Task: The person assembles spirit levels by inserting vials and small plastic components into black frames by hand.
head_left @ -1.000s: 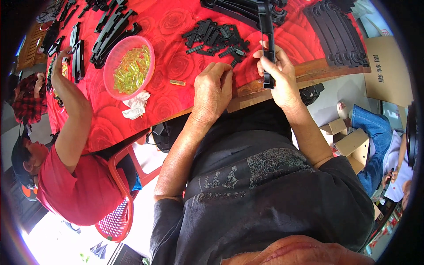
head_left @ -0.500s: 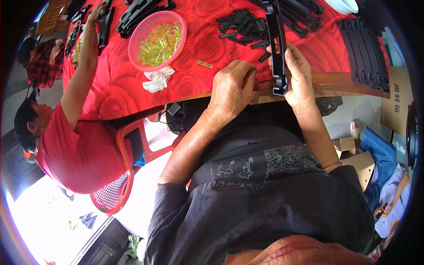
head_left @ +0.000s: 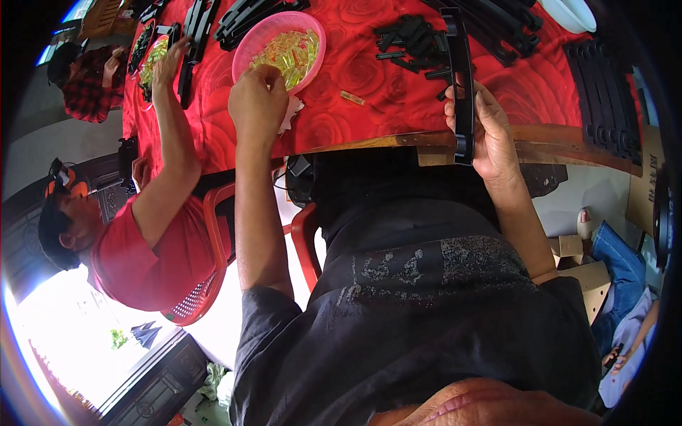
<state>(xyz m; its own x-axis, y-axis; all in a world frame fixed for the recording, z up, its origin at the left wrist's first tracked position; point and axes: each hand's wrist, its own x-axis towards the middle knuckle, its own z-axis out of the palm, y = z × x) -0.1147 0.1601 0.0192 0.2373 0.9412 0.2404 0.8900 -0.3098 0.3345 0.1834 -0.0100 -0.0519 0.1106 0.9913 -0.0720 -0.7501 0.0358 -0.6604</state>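
Observation:
My right hand [head_left: 491, 135] holds a long, narrow black plastic part [head_left: 463, 92] upright over the table's near edge, fingers wrapped round its lower half. My left hand [head_left: 257, 106] is at the near left rim of a pink plastic bowl [head_left: 245, 51], its fingers bent and pinched together. Whatever may be between those fingertips is hidden. Small, clear yellow-green plastic pieces [head_left: 295, 60] fill the bowl. A crumpled white tissue [head_left: 291, 113] lies just right of my left wrist. Beyond the black part is a pile of short black pieces [head_left: 419, 41].
A red rose-patterned cloth [head_left: 348, 131] covers the table. Long black parts [head_left: 590, 92] lie in a row at the right, with more at the back [head_left: 490, 32]. A pale bowl [head_left: 568, 14] stands far right. Someone in a red shirt [head_left: 153, 263] sits at my left, arm over the table.
My left hand has moved left and away from me, from beside the black part to the pink bowl. My right hand keeps the black part, now turned slightly. The view has shifted.

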